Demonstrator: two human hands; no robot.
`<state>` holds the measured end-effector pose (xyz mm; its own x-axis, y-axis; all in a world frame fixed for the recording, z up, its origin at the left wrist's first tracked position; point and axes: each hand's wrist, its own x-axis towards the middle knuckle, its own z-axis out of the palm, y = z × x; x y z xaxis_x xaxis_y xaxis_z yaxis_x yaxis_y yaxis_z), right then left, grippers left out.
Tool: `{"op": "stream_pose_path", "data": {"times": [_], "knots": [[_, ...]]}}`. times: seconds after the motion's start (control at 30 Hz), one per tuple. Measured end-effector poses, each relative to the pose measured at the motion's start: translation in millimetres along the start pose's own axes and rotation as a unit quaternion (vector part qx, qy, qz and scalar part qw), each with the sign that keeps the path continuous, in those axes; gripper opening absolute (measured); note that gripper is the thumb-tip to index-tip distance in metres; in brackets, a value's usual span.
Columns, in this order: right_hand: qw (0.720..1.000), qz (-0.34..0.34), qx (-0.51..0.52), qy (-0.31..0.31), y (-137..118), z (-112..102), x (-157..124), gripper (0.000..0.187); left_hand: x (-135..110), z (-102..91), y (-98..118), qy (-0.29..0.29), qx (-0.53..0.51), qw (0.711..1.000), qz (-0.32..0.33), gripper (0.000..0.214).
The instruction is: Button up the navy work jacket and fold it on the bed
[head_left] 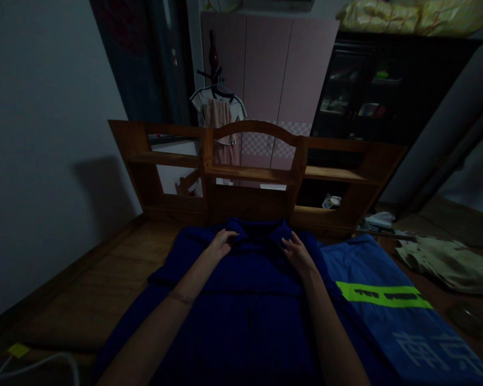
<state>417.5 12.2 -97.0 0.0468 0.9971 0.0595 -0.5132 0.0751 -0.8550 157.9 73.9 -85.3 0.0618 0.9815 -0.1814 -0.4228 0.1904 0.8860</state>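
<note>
A dark blue collared garment [249, 273], which looks like a jacket or coat, lies spread out in front of me. Its collar [261, 226] points away, towards the wooden headboard. My left hand [222, 242] pinches the left side of the collar between thumb and fingers. On the opposite side my right hand [298, 252] grips the other collar tip. Both forearms reach over the body of the garment, and the lower part runs out of view in the dim light.
A wooden headboard [249, 174] with open shelves rises behind the collar. To the right lies a folded blue cloth [370, 268] with a yellow-green band, and beyond it a pale folded garment [443, 262]. A white cable [60, 358] curls at the lower left, near the wall.
</note>
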Motion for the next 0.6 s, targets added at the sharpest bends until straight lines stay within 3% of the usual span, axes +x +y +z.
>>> {"op": "stream_pose_path", "data": {"times": [0.17,0.43,0.6], "knots": [[1.000,-0.002,0.017,0.001,6,-3,4,0.059,-7,5.9,-6,-0.017,-0.028,0.997,-0.069,0.016],[0.999,-0.025,0.037,-0.030,4,1,1,0.065,-15,17.0,-4,-0.052,-0.047,0.994,-0.087,0.016],[0.999,-0.020,0.032,-0.022,4,2,-2,0.071,-22,22.4,0,-0.079,-0.005,0.992,-0.099,0.029]]}}
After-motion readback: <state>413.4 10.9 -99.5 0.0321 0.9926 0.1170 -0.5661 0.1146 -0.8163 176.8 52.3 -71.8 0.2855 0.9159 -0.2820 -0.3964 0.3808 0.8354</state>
